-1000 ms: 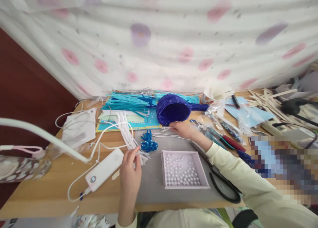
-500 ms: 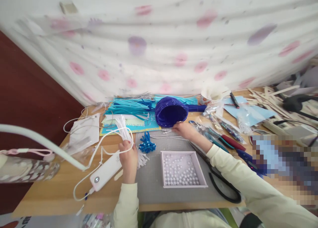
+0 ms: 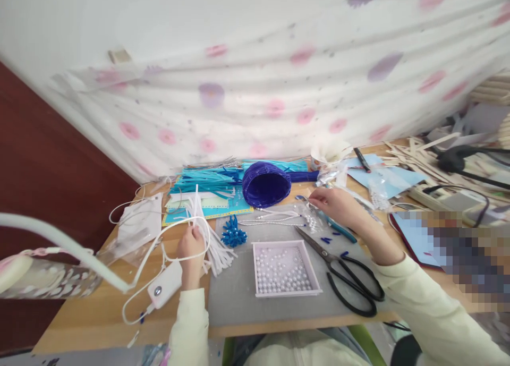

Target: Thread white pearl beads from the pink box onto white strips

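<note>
My left hand (image 3: 191,245) is closed around the upper part of a bundle of white pipe cleaners (image 3: 219,252), whose loose ends fan out over the grey mat. A white cable loops around that hand. My right hand (image 3: 332,204) is pinched by a small blue-tipped item (image 3: 300,197) at the mat's back right; what its fingertips hold is too small to tell. Between the hands lie a blue pipe-cleaner flower (image 3: 234,231) with pearls, strings of pearl beads (image 3: 271,222) and a dark blue round pipe-cleaner basket (image 3: 266,188) on its side. A white box of pearls (image 3: 287,293) sits in front.
Large black scissors (image 3: 338,270) lie open right of the box, with teal-handled pliers (image 3: 342,231) behind. Teal pipe cleaners (image 3: 205,181) are piled at the back left. A white power bank (image 3: 165,285) and a lamp's curved arm (image 3: 71,244) occupy the left.
My right hand has moved right, away from the basket, uncovering the scissors. My left hand has shifted slightly left, and more of the white bundle shows. The view has turned somewhat.
</note>
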A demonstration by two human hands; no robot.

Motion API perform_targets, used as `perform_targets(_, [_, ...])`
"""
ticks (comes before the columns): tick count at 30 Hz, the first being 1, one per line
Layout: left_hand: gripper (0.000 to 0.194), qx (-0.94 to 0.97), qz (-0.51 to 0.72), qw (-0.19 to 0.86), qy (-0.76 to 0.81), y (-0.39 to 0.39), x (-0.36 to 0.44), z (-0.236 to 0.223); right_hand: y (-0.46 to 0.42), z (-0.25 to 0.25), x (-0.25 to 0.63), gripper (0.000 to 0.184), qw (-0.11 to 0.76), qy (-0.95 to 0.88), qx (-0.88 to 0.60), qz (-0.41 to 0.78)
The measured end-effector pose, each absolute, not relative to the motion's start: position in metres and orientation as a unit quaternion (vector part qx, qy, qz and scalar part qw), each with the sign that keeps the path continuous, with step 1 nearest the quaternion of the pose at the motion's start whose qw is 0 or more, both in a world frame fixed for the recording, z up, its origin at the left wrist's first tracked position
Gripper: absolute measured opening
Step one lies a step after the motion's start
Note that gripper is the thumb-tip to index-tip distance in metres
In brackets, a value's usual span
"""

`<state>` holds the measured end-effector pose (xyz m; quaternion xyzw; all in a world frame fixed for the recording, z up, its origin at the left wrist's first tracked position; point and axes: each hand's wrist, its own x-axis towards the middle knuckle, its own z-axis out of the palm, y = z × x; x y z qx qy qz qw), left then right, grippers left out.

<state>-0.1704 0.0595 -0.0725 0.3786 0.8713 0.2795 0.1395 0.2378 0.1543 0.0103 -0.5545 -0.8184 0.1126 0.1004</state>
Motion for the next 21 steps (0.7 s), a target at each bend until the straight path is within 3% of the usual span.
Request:
perform_targets(4, [0.034, 0.374, 0.368, 0.153, 0.837, 0.060, -0.171, -0.074, 0.168, -0.019, 0.212, 0.015, 0.041, -0.840, -0.522, 0.143])
perform_targets(7, [0.032, 0.391, 0.433, 0.199, 0.788, 0.057, -0.169, -0.074, 0.180, -0.040, 0.182, 0.030, -0.003, -0.848, -0.510, 0.146])
perform_targets(12, [0.026, 0.400, 0.520, 0.224, 0.720, 0.052, -0.169, -0.066, 0.183, -0.050, 0.157, 0.033, -0.037, -0.838, -0.528, 0.135])
perform_targets(17, [0.022, 0.393, 0.583, 0.229, 0.673, 0.053, -0.159, -0.046, 0.187, -0.034, 0.168, 0.032, 0.011, -0.786, -0.611, 0.099])
perform_targets(21, [0.024, 0.363, 0.616, 0.291, 0.636, 0.052, -0.140, -0.035, 0.217, -0.012, 0.175, 0.039, 0.085, -0.752, -0.651, 0.062])
